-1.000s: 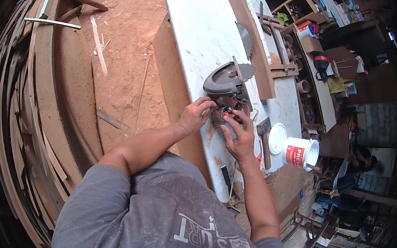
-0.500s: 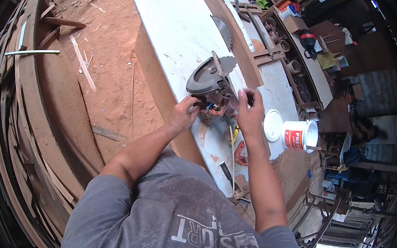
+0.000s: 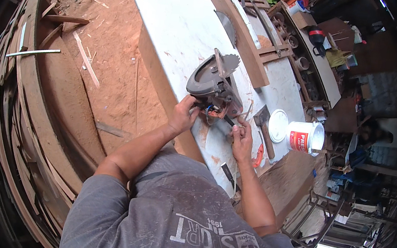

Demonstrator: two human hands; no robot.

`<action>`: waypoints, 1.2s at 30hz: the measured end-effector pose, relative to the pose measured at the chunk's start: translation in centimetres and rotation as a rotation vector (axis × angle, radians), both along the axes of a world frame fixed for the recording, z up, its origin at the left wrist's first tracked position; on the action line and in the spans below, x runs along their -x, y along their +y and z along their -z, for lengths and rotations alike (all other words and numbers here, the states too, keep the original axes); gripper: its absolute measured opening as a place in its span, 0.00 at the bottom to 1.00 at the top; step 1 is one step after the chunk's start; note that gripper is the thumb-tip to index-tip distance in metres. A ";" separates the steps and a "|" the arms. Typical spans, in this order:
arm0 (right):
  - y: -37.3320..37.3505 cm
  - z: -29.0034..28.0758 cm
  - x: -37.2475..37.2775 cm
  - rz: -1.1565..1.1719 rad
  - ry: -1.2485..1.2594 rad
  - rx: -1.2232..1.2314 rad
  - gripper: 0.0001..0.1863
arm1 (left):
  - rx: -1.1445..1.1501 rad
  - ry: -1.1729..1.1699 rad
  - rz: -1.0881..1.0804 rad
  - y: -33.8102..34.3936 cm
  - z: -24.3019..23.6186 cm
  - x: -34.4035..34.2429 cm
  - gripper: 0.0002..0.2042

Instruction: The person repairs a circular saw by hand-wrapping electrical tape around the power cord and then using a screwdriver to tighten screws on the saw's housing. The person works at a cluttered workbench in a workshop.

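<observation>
A dark circular saw (image 3: 208, 81) lies on the white tabletop (image 3: 169, 37), its toothed blade showing at the upper right. Red and blue wires (image 3: 216, 110) show at its near end, where the body looks opened. My left hand (image 3: 183, 116) has its fingers curled on the saw's near left edge. Just right of the wires, my right hand (image 3: 241, 139) pinches a slim black piece (image 3: 228, 120) that points toward them; its exact kind is unclear. Beside that hand lie a tool with a flat dark head and wooden handle (image 3: 267, 134) and an orange-red tool (image 3: 258, 156).
A larger blade (image 3: 226, 28) rises through the tabletop along a wooden beam (image 3: 240, 35). On the right stand a white lid (image 3: 278, 125) and a white bucket (image 3: 318, 136) with a red label. A black-handled tool (image 3: 227, 172) lies near the front edge. Timber (image 3: 14, 152) is stacked left.
My right hand has come down and nearer from above the saw's right side, and now pinches the black piece by the wires. My left hand stays on the saw.
</observation>
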State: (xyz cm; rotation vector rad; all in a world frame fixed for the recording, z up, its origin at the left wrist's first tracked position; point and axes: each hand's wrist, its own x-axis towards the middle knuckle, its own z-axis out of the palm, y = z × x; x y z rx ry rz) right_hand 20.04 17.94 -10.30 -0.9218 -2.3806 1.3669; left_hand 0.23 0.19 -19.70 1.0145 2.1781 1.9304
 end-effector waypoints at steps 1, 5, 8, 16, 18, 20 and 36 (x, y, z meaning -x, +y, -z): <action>-0.2 -0.6 0.4 -0.003 -0.059 -0.018 0.31 | 0.002 -0.019 0.013 -0.1 0.2 0.0 0.14; -1.4 -3.1 2.7 -0.030 -0.238 -0.107 0.35 | -0.014 -0.074 0.057 -0.4 0.7 0.3 0.15; -1.2 -3.6 3.5 -0.027 -0.314 -0.158 0.35 | -0.033 -0.108 0.100 -0.7 0.5 0.4 0.15; -0.3 -3.3 3.9 -0.105 -0.273 -0.078 0.37 | 0.006 -0.023 0.166 -1.5 0.3 0.3 0.16; 0.0 -3.1 3.9 -0.126 -0.260 -0.109 0.39 | 0.026 0.017 0.152 -1.6 -0.1 0.4 0.18; -0.1 -2.5 4.5 -0.090 -0.037 -0.283 0.40 | 0.048 0.025 0.156 -1.7 -0.9 0.1 0.19; -5.5 -11.7 16.6 -0.030 -0.093 -0.579 0.42 | 0.183 0.170 0.114 0.1 1.8 0.4 0.20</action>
